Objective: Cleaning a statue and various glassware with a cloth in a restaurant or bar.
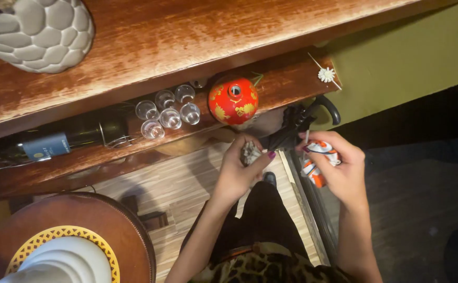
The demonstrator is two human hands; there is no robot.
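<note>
The left hand [238, 169] is closed around a small, mottled grey-and-white lumpy object [250, 153], with the thumb and its painted nail pressed against it. Just to its right, the right hand [339, 165] is curled around a small orange-and-white striped figure [317, 163], fingers wrapped over its top. Between the two hands and a little farther off lies a black folded umbrella with a curved handle [298, 124]; whether either hand touches it cannot be told.

Beyond the hands runs a reddish-brown wooden shelf [286, 84]. On it stand a round red ornament with gold patterns [233, 99], a cluster of small clear shot glasses [168, 111] to its left, and a dark wine bottle lying on its side [61, 139] farther left. A small white flower on a stick [325, 74] rests at the shelf's right end. Above it is the wooden counter [197, 36].
</note>
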